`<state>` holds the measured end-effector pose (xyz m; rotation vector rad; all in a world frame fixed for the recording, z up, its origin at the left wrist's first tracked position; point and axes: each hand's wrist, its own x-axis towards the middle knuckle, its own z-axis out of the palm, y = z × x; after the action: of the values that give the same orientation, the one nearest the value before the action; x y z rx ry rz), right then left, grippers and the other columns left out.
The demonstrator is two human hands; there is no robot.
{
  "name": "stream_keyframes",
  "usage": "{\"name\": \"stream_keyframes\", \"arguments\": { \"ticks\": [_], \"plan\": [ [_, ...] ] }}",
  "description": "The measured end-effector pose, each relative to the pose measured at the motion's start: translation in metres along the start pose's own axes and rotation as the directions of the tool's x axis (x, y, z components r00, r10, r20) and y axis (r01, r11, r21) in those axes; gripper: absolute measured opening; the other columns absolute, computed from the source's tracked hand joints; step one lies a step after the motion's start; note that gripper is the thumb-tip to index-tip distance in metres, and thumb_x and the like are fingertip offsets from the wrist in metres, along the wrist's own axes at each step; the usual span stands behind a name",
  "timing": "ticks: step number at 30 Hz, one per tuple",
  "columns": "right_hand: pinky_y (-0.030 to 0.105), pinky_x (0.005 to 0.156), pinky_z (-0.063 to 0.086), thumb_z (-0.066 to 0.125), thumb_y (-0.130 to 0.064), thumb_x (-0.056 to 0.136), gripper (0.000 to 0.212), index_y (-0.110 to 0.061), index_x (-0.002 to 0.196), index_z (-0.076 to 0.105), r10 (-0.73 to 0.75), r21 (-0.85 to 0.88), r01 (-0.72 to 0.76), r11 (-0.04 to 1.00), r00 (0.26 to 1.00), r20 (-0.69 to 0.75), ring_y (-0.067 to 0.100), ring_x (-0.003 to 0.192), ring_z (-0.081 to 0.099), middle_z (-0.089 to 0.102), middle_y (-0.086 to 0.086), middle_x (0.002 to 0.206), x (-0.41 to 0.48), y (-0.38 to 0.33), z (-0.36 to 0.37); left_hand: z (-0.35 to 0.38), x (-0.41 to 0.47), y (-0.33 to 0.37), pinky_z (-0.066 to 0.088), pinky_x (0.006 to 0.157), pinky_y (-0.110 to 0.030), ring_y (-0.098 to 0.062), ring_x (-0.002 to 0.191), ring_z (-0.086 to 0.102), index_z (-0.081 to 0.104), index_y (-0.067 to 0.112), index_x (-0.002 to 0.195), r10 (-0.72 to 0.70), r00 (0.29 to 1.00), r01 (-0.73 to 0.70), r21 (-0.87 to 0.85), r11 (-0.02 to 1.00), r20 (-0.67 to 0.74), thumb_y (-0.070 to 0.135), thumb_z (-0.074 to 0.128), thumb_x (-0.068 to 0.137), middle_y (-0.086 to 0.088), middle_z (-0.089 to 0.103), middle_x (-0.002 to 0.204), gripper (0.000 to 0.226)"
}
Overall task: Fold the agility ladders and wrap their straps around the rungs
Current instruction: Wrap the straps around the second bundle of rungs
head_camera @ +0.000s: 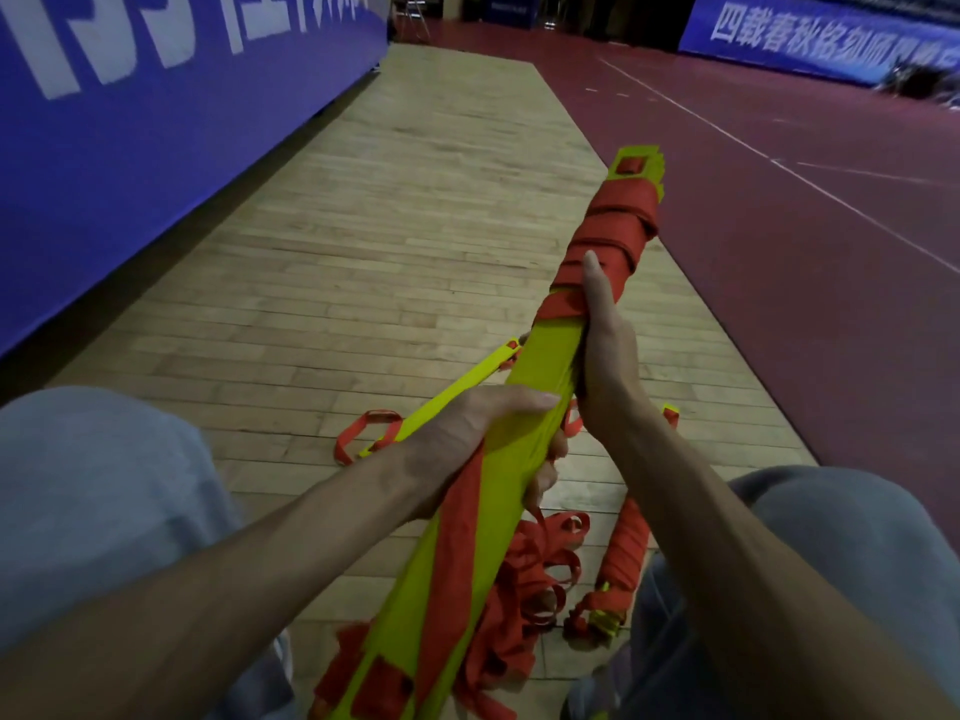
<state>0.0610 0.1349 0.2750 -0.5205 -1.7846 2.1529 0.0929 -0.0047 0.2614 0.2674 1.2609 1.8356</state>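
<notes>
A stacked bundle of yellow ladder rungs runs from bottom centre up to the right. An orange strap is wound around its far end. My right hand grips the bundle just below those wraps, thumb pressed on the strap. Lower down, my left hand is closed around the middle of the bundle and on a loose length of orange strap that lies along the rungs. More slack strap is piled on the floor under the bundle.
A loose yellow rung with an orange strap loop lies on the wooden floor behind my hands. A wrapped ladder bundle lies by my right knee. A blue banner wall runs along the left; red court floor is to the right.
</notes>
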Motion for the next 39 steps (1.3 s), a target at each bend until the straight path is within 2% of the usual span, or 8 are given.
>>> {"name": "stream_keyframes", "arguments": {
  "ticks": [3,5,9,12,19,25,32,39],
  "plan": [
    [0.027,0.047,0.046,0.059,-0.072,0.081,0.061,-0.013,0.066,0.059,-0.036,-0.284,0.009,0.959,0.995,-0.090,0.017,0.052,0.062,0.059,0.005,0.061,0.000,0.001,-0.001,-0.009,0.005,-0.001,0.053,0.054,-0.033,-0.028,0.053,0.060,0.071,0.010,0.086,0.133,0.975,-0.097,0.195,0.976,-0.178,0.018,0.070,0.080,-0.013,0.067,0.072,0.010],
    [0.019,0.038,0.039,0.057,-0.072,0.082,0.063,-0.011,0.065,0.057,-0.041,-0.452,0.017,0.892,0.998,-0.045,0.009,0.037,0.055,0.055,0.003,0.055,-0.003,0.003,0.000,-0.021,0.008,-0.004,0.060,0.074,-0.043,-0.027,0.073,0.071,0.069,0.020,0.104,0.248,0.914,-0.108,0.396,0.912,-0.321,0.022,0.078,0.074,-0.005,0.074,0.087,0.031],
    [0.025,0.047,0.046,0.067,-0.073,0.073,0.061,-0.013,0.072,0.061,0.031,-0.589,0.053,0.807,0.991,0.132,0.014,0.043,0.057,0.059,0.002,0.059,-0.005,0.012,0.003,-0.027,0.011,-0.009,0.056,0.073,-0.035,-0.016,0.081,0.067,0.054,0.031,0.115,0.423,0.813,0.049,0.771,0.634,-0.400,0.032,0.075,0.078,0.003,0.069,0.092,0.042],
    [0.026,0.048,0.048,0.076,-0.068,0.068,0.060,-0.011,0.082,0.063,0.076,-0.579,0.041,0.814,0.982,0.175,0.014,0.045,0.058,0.061,0.002,0.062,-0.004,0.016,0.002,-0.030,0.012,-0.015,0.050,0.056,-0.025,-0.015,0.068,0.064,0.044,0.028,0.117,0.502,0.800,0.085,0.891,0.446,-0.328,0.028,0.068,0.087,0.001,0.064,0.085,0.039],
    [0.027,0.049,0.050,0.079,-0.042,0.077,0.037,-0.013,0.062,0.063,0.060,-0.276,-0.076,0.958,0.996,-0.065,0.018,0.047,0.060,0.062,-0.001,0.051,-0.003,0.011,-0.003,-0.028,0.011,-0.022,0.057,0.066,-0.038,-0.020,0.077,0.061,0.021,0.034,0.141,0.577,0.803,0.103,0.989,0.109,-0.147,0.040,0.057,0.094,-0.002,0.049,0.105,0.060],
    [0.022,0.039,0.039,0.079,-0.044,0.074,0.040,-0.012,0.069,0.057,-0.023,-0.210,-0.019,0.978,0.980,-0.198,0.014,0.037,0.048,0.057,0.000,0.053,0.001,0.012,-0.005,-0.027,0.017,-0.019,0.056,0.074,-0.037,-0.017,0.087,0.062,0.027,0.034,0.142,0.562,0.818,0.023,0.982,0.187,-0.126,0.045,0.061,0.090,0.001,0.054,0.111,0.062],
    [0.028,0.050,0.045,0.077,-0.036,0.079,0.031,-0.012,0.071,0.059,0.016,-0.016,-0.018,1.000,0.993,-0.120,0.018,0.048,0.055,0.055,-0.002,0.050,-0.004,-0.001,0.000,-0.029,0.003,0.015,0.060,0.084,-0.044,-0.027,0.092,0.073,0.053,0.031,0.122,0.107,0.974,0.019,0.541,0.841,-0.200,0.047,0.080,0.070,-0.011,0.070,0.108,0.061],
    [0.023,0.044,0.047,0.065,-0.057,0.086,0.047,-0.010,0.079,0.061,-0.020,-0.164,0.032,0.986,0.997,0.080,0.017,0.050,0.063,0.062,0.004,0.060,-0.012,-0.017,0.000,-0.028,-0.007,0.024,0.056,0.056,-0.032,-0.025,0.056,0.063,0.058,0.004,0.096,0.010,0.994,0.031,0.362,0.932,-0.111,0.009,0.074,0.080,-0.013,0.067,0.074,0.024]
  ]
}}
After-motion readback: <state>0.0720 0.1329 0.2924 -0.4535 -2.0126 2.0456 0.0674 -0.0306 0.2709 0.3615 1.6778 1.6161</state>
